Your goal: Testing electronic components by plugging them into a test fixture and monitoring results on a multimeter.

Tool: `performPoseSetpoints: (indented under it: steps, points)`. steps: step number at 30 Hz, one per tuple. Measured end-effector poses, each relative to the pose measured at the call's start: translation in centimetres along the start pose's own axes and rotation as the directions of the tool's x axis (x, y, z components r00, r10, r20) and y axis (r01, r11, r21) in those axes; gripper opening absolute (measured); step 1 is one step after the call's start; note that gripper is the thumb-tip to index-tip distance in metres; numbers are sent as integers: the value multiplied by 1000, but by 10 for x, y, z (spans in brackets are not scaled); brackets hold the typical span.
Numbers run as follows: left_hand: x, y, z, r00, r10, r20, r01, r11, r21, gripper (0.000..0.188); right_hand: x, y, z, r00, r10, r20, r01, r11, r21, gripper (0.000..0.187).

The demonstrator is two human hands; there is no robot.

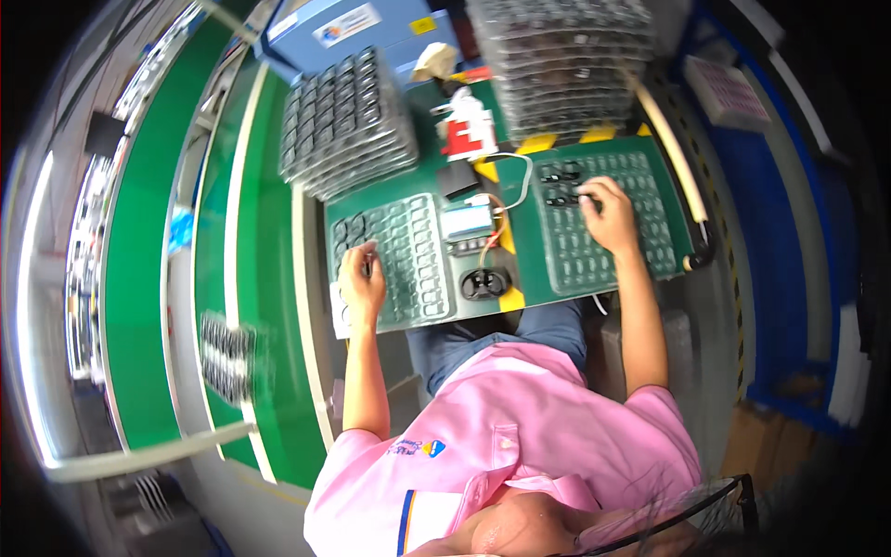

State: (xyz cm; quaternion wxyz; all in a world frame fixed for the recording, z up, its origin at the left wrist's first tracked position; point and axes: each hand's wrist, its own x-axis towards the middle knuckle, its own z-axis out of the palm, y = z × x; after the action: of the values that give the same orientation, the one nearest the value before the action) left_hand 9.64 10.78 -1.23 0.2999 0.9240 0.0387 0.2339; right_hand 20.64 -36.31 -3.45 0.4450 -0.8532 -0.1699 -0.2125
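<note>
My left hand (360, 278) rests on the left clear plastic tray (418, 265), its fingers closed on a small dark part at the tray's near-left corner. A few dark parts lie in that tray's far-left pockets (351, 227). My right hand (608, 215) lies on the right clear tray (650, 232), fingertips pinching a small black part (568, 198) near the tray's far-left pockets. Another black part (560, 174) sits just beyond it. Between the trays stand a small white fixture (467, 221) with wires and a black holder (485, 283).
A stack of trays filled with dark parts (345, 121) stands at the far left of the green work mat (529, 269). A taller stack of clear trays (561, 65) stands far right. A blue box (353, 32) sits behind. A green conveyor (139, 260) runs along my left.
</note>
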Motion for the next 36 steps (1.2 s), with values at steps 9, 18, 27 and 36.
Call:
performPoseSetpoints:
  steps: [9, 18, 27, 36]
  points:
    - [-15, -41, -39, 993, -107, -54, 112, 989, 98, 32, 13, 2, 9, 999, 25, 39, -26, 999, 22, 12]
    - [-21, -40, -15, 990, 20, -137, -9, 997, 79, 27, 0, 18, 9, 998, 59, 28, -60, 996, 65, 9]
    - [-27, -2, 3, 970, -20, -244, -54, 955, -290, 17, 2, 30, 9, 987, 148, 62, -155, 979, 130, 9]
    - [-41, 35, 41, 990, -37, -136, -35, 871, -491, 19, 4, 43, 1, 955, 287, 70, -295, 921, 255, 10]
